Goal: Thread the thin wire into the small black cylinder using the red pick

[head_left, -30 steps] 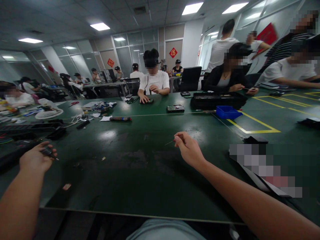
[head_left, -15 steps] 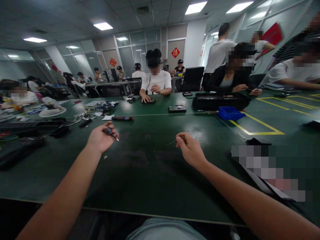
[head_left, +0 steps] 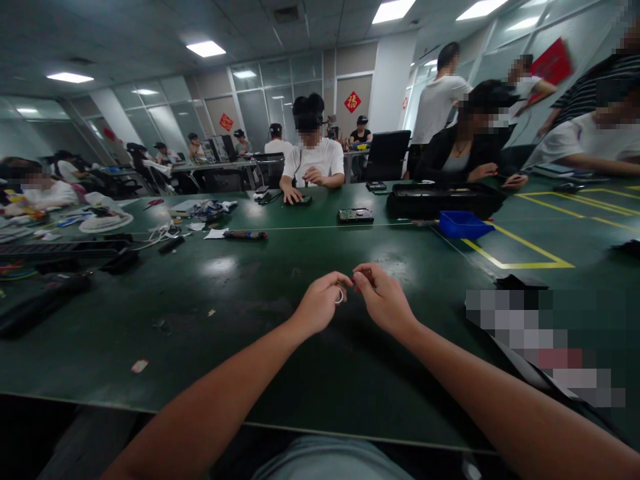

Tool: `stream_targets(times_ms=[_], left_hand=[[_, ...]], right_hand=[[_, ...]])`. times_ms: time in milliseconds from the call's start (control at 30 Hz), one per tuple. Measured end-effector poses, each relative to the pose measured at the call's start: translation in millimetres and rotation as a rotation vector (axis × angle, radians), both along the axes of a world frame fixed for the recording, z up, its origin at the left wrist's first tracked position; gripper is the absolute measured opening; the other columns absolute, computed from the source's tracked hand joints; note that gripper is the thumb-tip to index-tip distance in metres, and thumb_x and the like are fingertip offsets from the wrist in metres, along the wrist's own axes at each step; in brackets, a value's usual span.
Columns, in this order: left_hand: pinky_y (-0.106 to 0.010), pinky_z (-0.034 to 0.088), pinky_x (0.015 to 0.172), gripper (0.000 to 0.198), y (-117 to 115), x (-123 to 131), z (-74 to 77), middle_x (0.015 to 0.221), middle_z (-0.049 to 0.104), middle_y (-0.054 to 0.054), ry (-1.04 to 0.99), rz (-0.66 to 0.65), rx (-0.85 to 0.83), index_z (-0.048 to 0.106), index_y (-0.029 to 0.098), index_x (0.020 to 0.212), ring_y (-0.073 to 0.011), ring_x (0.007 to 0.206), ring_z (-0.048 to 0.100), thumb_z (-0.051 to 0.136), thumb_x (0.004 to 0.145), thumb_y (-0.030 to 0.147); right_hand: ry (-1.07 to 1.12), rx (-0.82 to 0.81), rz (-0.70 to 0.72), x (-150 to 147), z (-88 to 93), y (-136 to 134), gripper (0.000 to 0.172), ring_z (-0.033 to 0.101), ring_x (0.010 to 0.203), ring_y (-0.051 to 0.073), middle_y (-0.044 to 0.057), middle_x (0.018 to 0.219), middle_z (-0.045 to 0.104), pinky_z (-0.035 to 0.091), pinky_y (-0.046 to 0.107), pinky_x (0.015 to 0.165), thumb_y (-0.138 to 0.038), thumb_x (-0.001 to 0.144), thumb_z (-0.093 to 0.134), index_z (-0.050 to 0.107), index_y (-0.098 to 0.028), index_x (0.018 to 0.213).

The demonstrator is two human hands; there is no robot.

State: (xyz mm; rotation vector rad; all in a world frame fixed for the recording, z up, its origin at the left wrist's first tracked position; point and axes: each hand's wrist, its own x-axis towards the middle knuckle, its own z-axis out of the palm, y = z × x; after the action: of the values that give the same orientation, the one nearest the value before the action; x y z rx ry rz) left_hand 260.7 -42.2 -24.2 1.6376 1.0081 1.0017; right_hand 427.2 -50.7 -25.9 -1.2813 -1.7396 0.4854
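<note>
My left hand (head_left: pixel 316 305) and my right hand (head_left: pixel 383 299) meet fingertip to fingertip above the bench, in front of me. The left fingers are curled, with a pale ring-shaped piece (head_left: pixel 341 295) showing at them; the dark-handled tool seen there a moment ago is now hidden by the hand. Between right thumb and forefinger a small red end (head_left: pixel 355 281) is pinched. Its thin metal rod is hidden by the left fingers.
The green bench (head_left: pixel 240 400) carries a blue bin (head_left: pixel 463 225), a long black casing (head_left: pixel 445 200), a hard drive (head_left: pixel 355 215) and a dark pen-like tool (head_left: pixel 245 235). Cables and parts crowd the left. Across the bench a person (head_left: pixel 315 163) handles a small dark device.
My left hand has swung right, from beside the pen-like tool to my right hand, and its fingers now meet the right ones. My right hand has hardly moved.
</note>
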Motion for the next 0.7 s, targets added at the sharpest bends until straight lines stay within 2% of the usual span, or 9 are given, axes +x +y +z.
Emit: stream_targets(times_ms=[100, 167, 267, 333, 433, 567, 700], left_hand=[[-0.037, 0.046, 0.079, 0.029, 0.1, -4.6, -9.2, 0.079, 0.062, -0.004, 0.225, -0.033, 0.137, 0.065, 0.021, 0.093, -0.0208, 0.081, 0.058, 0.04, 0.08, 0.015], [-0.04, 0.046, 0.087, 0.034, 3.0, -13.3, -12.4, 0.088, 0.064, -0.006, 0.358, -0.066, 0.197, 0.065, 0.022, 0.106, -0.0228, 0.089, 0.06, 0.04, 0.083, 0.016], [-0.047, 0.042, 0.097, 0.05, 7.9, -25.6, -17.4, 0.105, 0.065, -0.01, 0.548, -0.088, 0.235, 0.058, 0.021, 0.125, -0.0294, 0.105, 0.058, 0.055, 0.075, 0.016], [-0.049, 0.041, 0.1, 0.061, 9.9, -30.3, -21.6, 0.113, 0.063, -0.013, 0.616, -0.073, 0.227, 0.053, 0.02, 0.131, -0.0328, 0.113, 0.055, 0.059, 0.071, 0.011], [-0.049, 0.042, 0.099, 0.056, 11.7, -31.9, -27.0, 0.116, 0.061, -0.015, 0.612, -0.011, 0.201, 0.054, 0.019, 0.127, -0.0321, 0.114, 0.056, 0.054, 0.073, 0.005], [-0.047, 0.043, 0.099, 0.034, 16.5, -33.3, -28.6, 0.115, 0.062, -0.014, 0.454, 0.081, 0.241, 0.061, 0.02, 0.112, -0.0288, 0.11, 0.057, 0.055, 0.081, 0.008], [-0.049, 0.04, 0.105, 0.03, 21.5, -38.1, -26.6, 0.118, 0.062, -0.01, 0.353, 0.115, 0.322, 0.065, 0.023, 0.112, -0.0285, 0.114, 0.056, 0.064, 0.083, 0.014]], right_hand=[[0.004, 0.012, 0.007, -0.1, -0.3, -0.8, 0.018, 0.068, 0.081, 0.021, 0.004, 0.087, 0.072, 0.048, 0.034, 0.073, -0.035, 0.096, 0.046, 0.059, -0.023, 0.101], [-0.005, 0.003, 0.009, -0.1, 0.0, -1.1, 0.019, 0.068, 0.081, 0.021, 0.005, 0.088, 0.072, 0.048, 0.034, 0.073, -0.036, 0.096, 0.047, 0.058, -0.023, 0.104], [-0.026, -0.011, 0.006, 0.3, 0.8, -0.8, 0.021, 0.068, 0.079, 0.021, 0.005, 0.086, 0.072, 0.048, 0.034, 0.072, -0.035, 0.096, 0.047, 0.059, -0.022, 0.107], [-0.036, -0.021, 0.005, 0.5, 1.6, -0.2, 0.021, 0.068, 0.077, 0.021, 0.005, 0.084, 0.072, 0.048, 0.034, 0.071, -0.035, 0.096, 0.048, 0.06, -0.021, 0.107], [-0.045, -0.02, -0.013, 0.7, 3.1, 0.6, 0.022, 0.066, 0.074, 0.021, 0.004, 0.081, 0.071, 0.047, 0.034, 0.07, -0.037, 0.094, 0.051, 0.063, -0.021, 0.101], [-0.053, 0.017, -0.049, 1.4, 5.3, -0.6, 0.027, 0.063, 0.067, 0.019, 0.003, 0.072, 0.067, 0.044, 0.032, 0.063, -0.045, 0.093, 0.054, 0.064, -0.022, 0.085], [0.076, 0.101, -0.061, 3.7, 7.5, -4.4, 0.025, 0.063, 0.068, 0.019, 0.003, 0.073, 0.067, 0.047, 0.032, 0.065, -0.043, 0.095, 0.051, 0.063, -0.022, 0.089]])
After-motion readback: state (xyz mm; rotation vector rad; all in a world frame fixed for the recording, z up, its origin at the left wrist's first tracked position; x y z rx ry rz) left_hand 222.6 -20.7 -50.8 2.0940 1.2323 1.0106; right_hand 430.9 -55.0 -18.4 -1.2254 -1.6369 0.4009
